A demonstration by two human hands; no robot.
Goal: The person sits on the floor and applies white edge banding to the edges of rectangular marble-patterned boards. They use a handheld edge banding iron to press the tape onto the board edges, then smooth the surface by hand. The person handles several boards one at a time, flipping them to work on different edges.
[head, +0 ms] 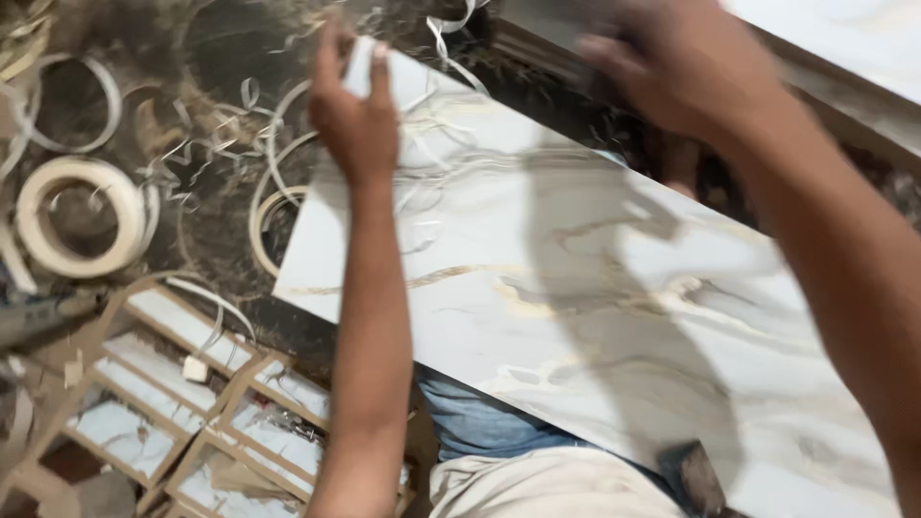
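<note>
Marble-look white panel [595, 288] lies diagonal, centre to near right | left hand [355, 115] clasps its far-left corner | right hand [686, 62] blurred over far edge, grip unclear | tape roll [82, 216] left | judgement: steady corner, keep panel flat

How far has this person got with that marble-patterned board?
Done, by the look of it: curls of trimmed white strip litter the dark floor beside a roll of edge tape. In hand: the left hand grips the far corner of the marble-patterned board, pinching something white there; the right hand is a blur over the far edge. Left: I cannot tell which edges are finished, since none shows clearly.
</note>
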